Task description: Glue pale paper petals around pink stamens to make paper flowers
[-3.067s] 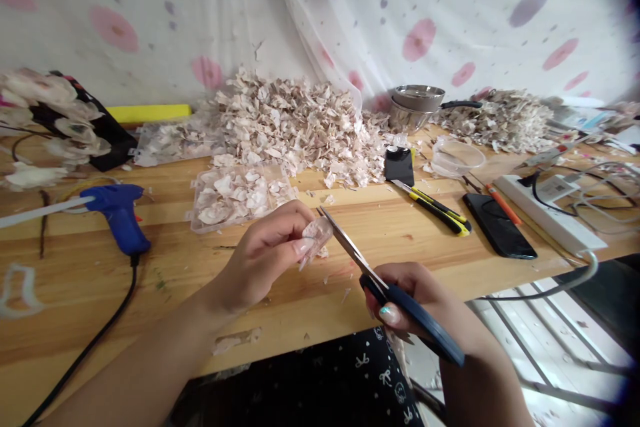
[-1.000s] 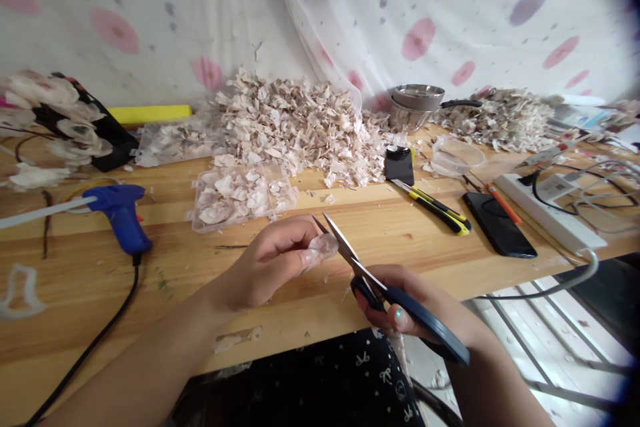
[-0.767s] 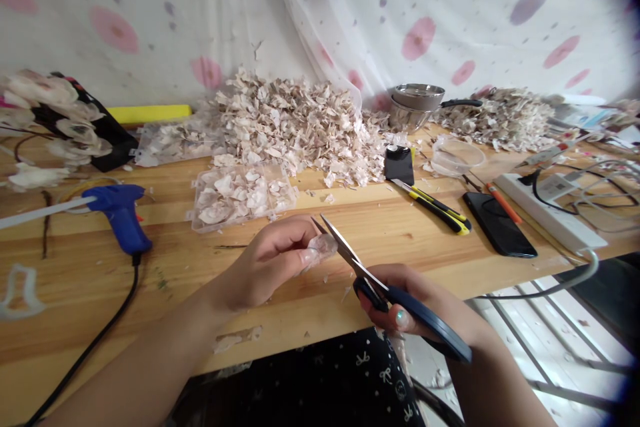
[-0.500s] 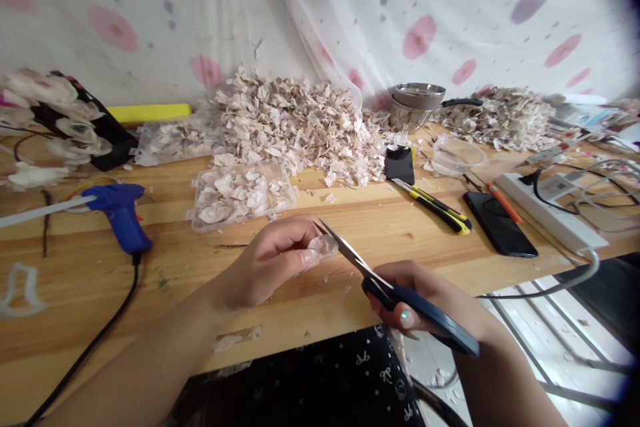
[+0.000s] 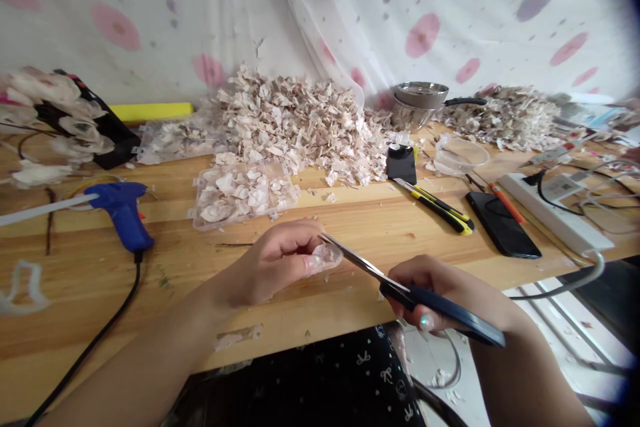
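Between the thumb and fingers of my left hand (image 5: 283, 260) is a thin, pale, translucent petal-like piece (image 5: 327, 257), pinched at its left side. My right hand (image 5: 435, 287) grips a pair of scissors (image 5: 395, 287) with dark blue handles. The scissor blades point up and left, almost together, with their tips at the upper edge of the piece beside my left fingers. Behind my left hand stands a clear plastic box (image 5: 245, 197) filled with similar pale flakes.
A large heap of pale flakes (image 5: 295, 127) lies at the back. On the left is a blue glue gun (image 5: 117, 213) with its cord. A utility knife (image 5: 435, 207), a phone (image 5: 503, 223) and a white power strip (image 5: 555, 210) lie on the right.
My right hand and the scissors have moved slightly right and down, and the blades have come closer together. My left hand still pinches the piece, which now shows more of its rounded face.
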Action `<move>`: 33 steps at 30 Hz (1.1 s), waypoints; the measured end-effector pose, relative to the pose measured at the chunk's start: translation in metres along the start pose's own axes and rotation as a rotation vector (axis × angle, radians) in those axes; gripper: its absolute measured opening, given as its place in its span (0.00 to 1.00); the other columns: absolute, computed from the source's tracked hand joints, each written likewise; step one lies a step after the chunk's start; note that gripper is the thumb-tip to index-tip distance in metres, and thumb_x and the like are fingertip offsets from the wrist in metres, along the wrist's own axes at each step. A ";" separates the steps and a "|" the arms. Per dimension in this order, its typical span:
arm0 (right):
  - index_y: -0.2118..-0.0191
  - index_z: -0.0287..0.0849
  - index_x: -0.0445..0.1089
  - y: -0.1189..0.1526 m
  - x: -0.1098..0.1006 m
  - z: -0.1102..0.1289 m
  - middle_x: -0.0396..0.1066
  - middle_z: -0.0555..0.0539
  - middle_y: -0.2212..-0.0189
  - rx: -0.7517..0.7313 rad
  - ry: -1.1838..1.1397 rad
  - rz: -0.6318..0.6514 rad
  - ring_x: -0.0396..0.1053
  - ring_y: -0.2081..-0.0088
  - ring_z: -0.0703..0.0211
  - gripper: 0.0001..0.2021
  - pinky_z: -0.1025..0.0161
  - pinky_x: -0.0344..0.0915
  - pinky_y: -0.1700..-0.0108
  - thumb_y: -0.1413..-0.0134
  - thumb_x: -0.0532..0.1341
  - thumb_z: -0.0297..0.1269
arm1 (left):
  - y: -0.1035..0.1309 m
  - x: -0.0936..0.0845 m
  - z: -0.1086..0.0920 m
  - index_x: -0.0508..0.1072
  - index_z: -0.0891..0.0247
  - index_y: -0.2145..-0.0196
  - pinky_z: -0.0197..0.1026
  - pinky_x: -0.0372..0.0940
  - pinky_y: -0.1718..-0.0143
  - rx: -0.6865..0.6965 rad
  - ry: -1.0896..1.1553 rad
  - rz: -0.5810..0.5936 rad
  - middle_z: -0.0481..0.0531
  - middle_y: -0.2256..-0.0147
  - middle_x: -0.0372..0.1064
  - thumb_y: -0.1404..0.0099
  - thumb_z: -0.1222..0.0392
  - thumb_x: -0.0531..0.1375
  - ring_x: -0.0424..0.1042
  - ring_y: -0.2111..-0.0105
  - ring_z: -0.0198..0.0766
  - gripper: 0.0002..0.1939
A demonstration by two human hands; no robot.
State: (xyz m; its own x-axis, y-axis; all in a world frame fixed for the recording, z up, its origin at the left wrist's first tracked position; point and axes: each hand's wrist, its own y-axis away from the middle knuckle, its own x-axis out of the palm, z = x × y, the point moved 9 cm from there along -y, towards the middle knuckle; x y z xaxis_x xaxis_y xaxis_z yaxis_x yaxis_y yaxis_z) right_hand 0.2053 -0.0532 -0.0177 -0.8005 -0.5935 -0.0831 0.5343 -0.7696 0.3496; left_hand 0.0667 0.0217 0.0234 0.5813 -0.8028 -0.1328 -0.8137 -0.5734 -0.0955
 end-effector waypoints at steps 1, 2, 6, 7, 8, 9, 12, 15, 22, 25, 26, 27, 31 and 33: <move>0.73 0.38 0.64 0.001 -0.001 0.001 0.56 0.54 0.80 0.002 0.009 0.006 0.52 0.78 0.68 0.29 0.69 0.46 0.79 0.57 0.64 0.65 | -0.001 0.001 0.000 0.61 0.61 0.76 0.40 0.50 0.71 -0.008 0.001 0.006 0.44 0.74 0.54 0.39 0.62 0.54 0.54 0.73 0.34 0.08; 0.73 0.38 0.64 0.002 -0.001 0.002 0.56 0.54 0.80 0.001 0.021 0.012 0.52 0.78 0.68 0.29 0.69 0.46 0.79 0.57 0.64 0.65 | -0.001 0.001 -0.001 0.60 0.61 0.76 0.40 0.50 0.71 -0.011 0.000 0.012 0.44 0.74 0.54 0.40 0.61 0.54 0.54 0.73 0.34 0.08; 0.72 0.38 0.65 0.004 -0.005 0.003 0.56 0.54 0.79 0.016 0.060 0.020 0.52 0.77 0.68 0.29 0.70 0.47 0.79 0.56 0.64 0.64 | -0.001 0.003 -0.001 0.60 0.61 0.76 0.41 0.50 0.70 -0.006 -0.001 0.039 0.45 0.74 0.55 0.41 0.62 0.53 0.55 0.72 0.35 0.07; 0.72 0.38 0.65 0.004 -0.006 0.003 0.57 0.54 0.79 0.026 0.067 0.025 0.52 0.77 0.68 0.29 0.70 0.47 0.79 0.56 0.64 0.64 | -0.001 0.003 0.000 0.61 0.61 0.76 0.41 0.51 0.70 -0.006 -0.001 0.045 0.45 0.73 0.55 0.41 0.62 0.53 0.55 0.72 0.35 0.06; 0.71 0.38 0.65 0.004 -0.007 0.002 0.57 0.54 0.79 0.036 0.073 0.027 0.53 0.77 0.68 0.29 0.70 0.47 0.79 0.57 0.64 0.64 | -0.001 0.003 0.000 0.61 0.61 0.76 0.41 0.51 0.69 -0.009 -0.001 0.047 0.46 0.73 0.56 0.41 0.62 0.53 0.56 0.71 0.35 0.06; 0.71 0.38 0.65 0.004 -0.007 0.001 0.57 0.54 0.79 0.044 0.078 0.029 0.53 0.77 0.68 0.29 0.70 0.48 0.79 0.57 0.64 0.64 | -0.001 0.003 0.000 0.61 0.61 0.76 0.41 0.52 0.68 -0.016 -0.003 0.046 0.46 0.73 0.56 0.41 0.61 0.54 0.57 0.71 0.36 0.06; 0.71 0.38 0.65 0.005 -0.010 -0.001 0.58 0.53 0.79 0.072 0.097 0.025 0.53 0.77 0.68 0.29 0.70 0.48 0.79 0.57 0.64 0.65 | -0.001 0.003 0.000 0.61 0.61 0.77 0.41 0.54 0.66 -0.036 -0.011 0.044 0.47 0.73 0.58 0.41 0.60 0.55 0.59 0.69 0.37 0.08; 0.72 0.38 0.65 0.006 -0.012 -0.004 0.58 0.53 0.79 0.109 0.124 0.036 0.52 0.78 0.69 0.29 0.69 0.47 0.79 0.58 0.64 0.65 | -0.002 0.004 -0.001 0.60 0.61 0.78 0.41 0.53 0.68 -0.045 -0.030 0.054 0.46 0.74 0.57 0.40 0.59 0.55 0.58 0.70 0.37 0.10; 0.74 0.38 0.65 0.010 -0.018 -0.002 0.58 0.53 0.79 0.140 0.202 0.022 0.53 0.77 0.67 0.30 0.68 0.47 0.78 0.59 0.64 0.66 | -0.003 0.008 0.003 0.61 0.61 0.78 0.41 0.54 0.66 -0.040 0.012 0.110 0.47 0.74 0.59 0.42 0.62 0.54 0.58 0.70 0.37 0.08; 0.74 0.38 0.65 0.010 -0.018 -0.003 0.57 0.53 0.79 0.175 0.189 0.029 0.53 0.77 0.67 0.31 0.69 0.47 0.78 0.62 0.65 0.67 | -0.003 0.009 0.005 0.61 0.61 0.78 0.41 0.53 0.68 -0.046 0.014 0.134 0.47 0.74 0.59 0.42 0.61 0.54 0.58 0.71 0.36 0.08; 0.74 0.38 0.65 0.010 -0.018 -0.003 0.57 0.53 0.80 0.182 0.183 0.032 0.52 0.78 0.68 0.31 0.69 0.47 0.79 0.62 0.65 0.67 | -0.003 0.009 0.005 0.60 0.61 0.78 0.41 0.53 0.68 -0.052 0.007 0.141 0.47 0.74 0.58 0.42 0.61 0.54 0.58 0.71 0.36 0.09; 0.74 0.38 0.66 0.009 -0.018 -0.004 0.58 0.53 0.80 0.189 0.175 0.037 0.52 0.78 0.68 0.31 0.69 0.47 0.79 0.63 0.65 0.67 | -0.002 0.009 0.006 0.60 0.61 0.78 0.41 0.53 0.68 -0.060 0.000 0.146 0.46 0.74 0.58 0.42 0.61 0.54 0.58 0.71 0.36 0.09; 0.75 0.38 0.65 0.010 -0.019 -0.003 0.58 0.53 0.81 0.208 0.170 0.051 0.53 0.79 0.68 0.31 0.69 0.47 0.80 0.64 0.65 0.67 | -0.001 0.009 0.009 0.60 0.60 0.78 0.41 0.53 0.67 -0.104 -0.008 0.145 0.47 0.74 0.58 0.44 0.60 0.54 0.58 0.70 0.37 0.08; 0.75 0.38 0.65 0.010 -0.019 -0.002 0.57 0.54 0.81 0.218 0.188 0.067 0.52 0.79 0.69 0.31 0.70 0.46 0.80 0.64 0.65 0.67 | -0.001 0.010 0.010 0.60 0.60 0.78 0.41 0.53 0.67 -0.110 -0.006 0.153 0.47 0.74 0.58 0.45 0.60 0.54 0.59 0.70 0.38 0.07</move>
State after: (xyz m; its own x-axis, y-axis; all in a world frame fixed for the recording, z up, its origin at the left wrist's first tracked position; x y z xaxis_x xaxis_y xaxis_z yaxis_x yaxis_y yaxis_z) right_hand 0.2266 -0.0499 -0.0142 -0.6901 -0.6904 -0.2171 0.4973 -0.6702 0.5509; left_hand 0.0732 0.0157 0.0126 0.4508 -0.8811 -0.1432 -0.8874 -0.4597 0.0349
